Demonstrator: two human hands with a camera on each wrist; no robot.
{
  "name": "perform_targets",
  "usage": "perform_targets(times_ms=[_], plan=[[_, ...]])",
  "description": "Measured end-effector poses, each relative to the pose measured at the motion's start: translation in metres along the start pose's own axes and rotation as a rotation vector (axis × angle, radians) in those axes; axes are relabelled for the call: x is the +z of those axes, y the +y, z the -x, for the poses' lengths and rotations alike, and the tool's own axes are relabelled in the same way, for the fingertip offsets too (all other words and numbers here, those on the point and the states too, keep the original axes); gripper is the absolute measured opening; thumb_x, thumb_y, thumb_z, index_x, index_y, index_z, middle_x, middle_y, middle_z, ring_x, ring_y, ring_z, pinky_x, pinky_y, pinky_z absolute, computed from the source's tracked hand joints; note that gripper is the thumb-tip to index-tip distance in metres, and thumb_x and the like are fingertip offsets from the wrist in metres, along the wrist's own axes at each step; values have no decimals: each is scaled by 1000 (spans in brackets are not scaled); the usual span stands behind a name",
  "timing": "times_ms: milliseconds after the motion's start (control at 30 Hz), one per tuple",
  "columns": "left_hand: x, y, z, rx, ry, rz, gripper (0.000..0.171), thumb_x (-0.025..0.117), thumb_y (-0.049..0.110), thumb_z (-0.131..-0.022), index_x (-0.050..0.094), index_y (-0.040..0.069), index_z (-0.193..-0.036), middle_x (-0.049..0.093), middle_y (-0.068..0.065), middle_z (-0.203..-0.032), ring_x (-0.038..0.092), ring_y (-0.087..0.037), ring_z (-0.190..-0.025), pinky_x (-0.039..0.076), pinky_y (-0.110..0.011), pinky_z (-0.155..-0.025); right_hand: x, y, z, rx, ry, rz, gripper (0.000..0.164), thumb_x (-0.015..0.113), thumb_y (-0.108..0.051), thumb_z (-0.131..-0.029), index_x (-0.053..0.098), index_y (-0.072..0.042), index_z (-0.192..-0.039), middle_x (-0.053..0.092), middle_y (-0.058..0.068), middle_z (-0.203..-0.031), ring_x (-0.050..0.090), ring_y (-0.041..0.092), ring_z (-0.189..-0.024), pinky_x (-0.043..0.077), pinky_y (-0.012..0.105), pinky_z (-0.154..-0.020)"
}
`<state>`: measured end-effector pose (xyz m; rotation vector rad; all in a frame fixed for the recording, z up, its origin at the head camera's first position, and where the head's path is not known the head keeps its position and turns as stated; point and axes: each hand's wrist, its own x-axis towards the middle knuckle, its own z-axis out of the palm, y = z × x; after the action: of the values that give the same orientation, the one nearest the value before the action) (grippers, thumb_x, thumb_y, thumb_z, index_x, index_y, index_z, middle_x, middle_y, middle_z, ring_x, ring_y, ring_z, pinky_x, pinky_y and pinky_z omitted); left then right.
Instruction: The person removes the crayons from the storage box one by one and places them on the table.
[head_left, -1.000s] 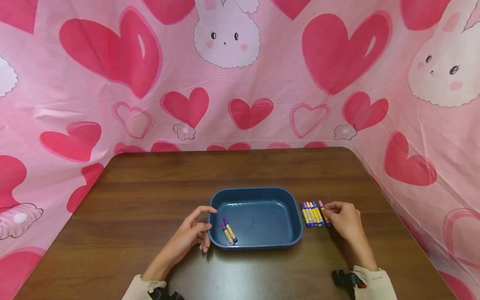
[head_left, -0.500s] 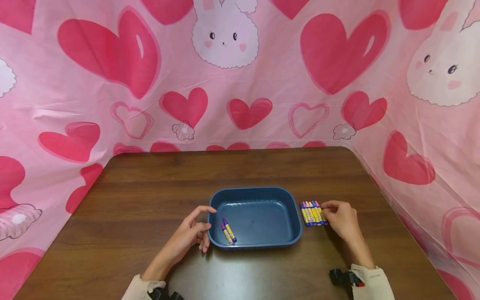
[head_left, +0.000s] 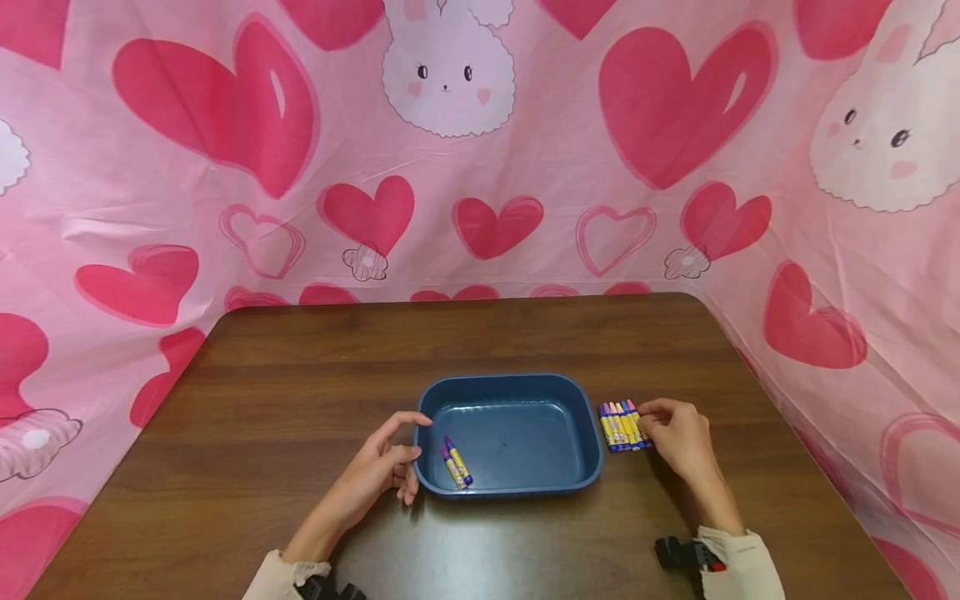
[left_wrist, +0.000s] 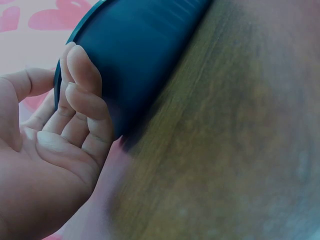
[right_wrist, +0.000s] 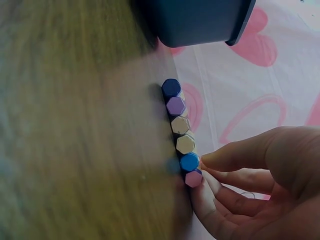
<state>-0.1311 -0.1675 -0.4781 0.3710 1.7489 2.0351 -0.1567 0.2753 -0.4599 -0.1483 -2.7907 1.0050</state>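
My left hand (head_left: 386,462) rests at the left end of a dark blue tray (head_left: 510,492). Its index finger reaches over the rim and the thumb tip touches the edge; the other fingers bend loosely beside the outer wall (left_wrist: 135,60). Two purple-tipped crayons (head_left: 456,463) in yellow wrappers lie inside the tray. Right of it, several crayons (head_left: 619,427) form a tight side-by-side row on the table. My right hand (head_left: 678,433) pinches the pink crayon (right_wrist: 193,178) at the row's right end, against the blue crayon (right_wrist: 189,161). Its fingers partly hide that crayon in the head view.
The brown wooden table (head_left: 300,400) carries the tray and crayons. Behind it and along both sides hangs a pink cloth (head_left: 555,150) with hearts and rabbits. Each sleeve has a black wrist camera (head_left: 678,552) at its cuff.
The right hand has slid the pink crayon left, closing the gap to the row, and the row has edged slightly toward the tray. The left hand stays at the tray.
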Motion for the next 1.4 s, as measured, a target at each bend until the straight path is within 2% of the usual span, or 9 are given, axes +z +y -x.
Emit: perform_targets(times_ms=[233,400,600,900,1033,1400], plan=[[0,0,1,6,5,4,45,51,12,-101,33,2,-142,62,-6,-60,61,-17,-51,45,-26,-49,-2,-5,1,-48,76,33,10,70,-6,-84,75,-2,-91,71,6,-78,62,19,-74,46,39,-72],[1,-2,1,23,-10,12,44,51,10,-101,33,2,-141,62,-6,-60,61,-16,-51,45,-25,-49,-1,-19,6,-52,120,29,9,70,-7,-85,75,-2,-92,69,4,-76,60,17,-71,46,32,-67],[1,-3,0,12,-6,11,42,51,11,-102,36,6,-141,63,-6,-61,61,-17,-51,46,-26,-50,9,-50,13,-151,157,-31,9,71,0,-82,75,-3,-90,69,3,-73,60,15,-68,45,25,-61],[2,-2,-1,-9,16,9,44,51,14,-102,36,7,-143,62,-7,-60,60,-19,-51,47,-27,-50,25,-104,26,-300,138,-41,14,77,0,-78,75,-1,-92,69,5,-81,63,16,-71,54,34,-67],[1,-2,-1,-14,16,7,44,50,13,-103,35,5,-143,62,-7,-61,60,-19,-51,47,-27,-50,34,-124,30,-348,102,-42,15,78,0,-77,75,-2,-91,69,4,-80,62,15,-71,55,35,-68],[-1,0,1,-12,12,13,44,50,12,-102,35,5,-143,62,-6,-61,60,-18,-52,46,-27,-50,62,-180,45,-400,-137,-64,12,78,-7,-83,75,-9,-95,68,-1,-87,61,11,-77,56,29,-72]])
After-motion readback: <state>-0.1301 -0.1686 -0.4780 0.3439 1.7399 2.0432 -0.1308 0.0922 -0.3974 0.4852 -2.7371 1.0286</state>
